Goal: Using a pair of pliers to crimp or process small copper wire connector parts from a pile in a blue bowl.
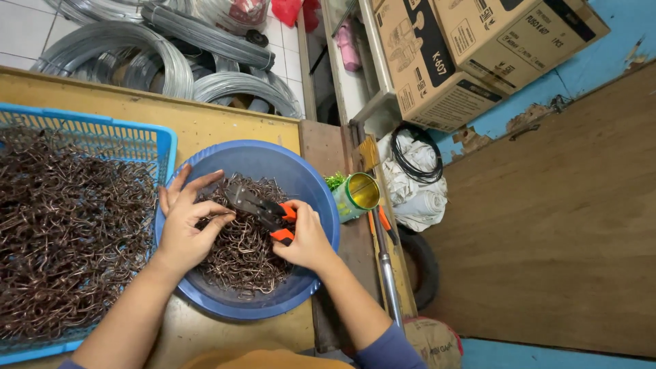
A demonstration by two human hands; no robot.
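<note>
A round blue bowl (311,188) sits on the wooden bench, holding a heap of small dark bent wire hooks (242,256). My right hand (305,239) grips the orange handles of a pair of pliers (263,208), whose metal jaws point left over the heap. My left hand (186,222) rests over the bowl's left side, fingers spread, thumb and forefinger near the plier jaws; whether it pinches a hook I cannot tell.
A blue plastic basket (102,137) full of the same hooks stands at the left. Coils of grey wire (137,55) lie beyond the bench. A green tin can (357,196), cardboard boxes (471,48), black cable (417,157) and a wooden panel (560,225) are at right.
</note>
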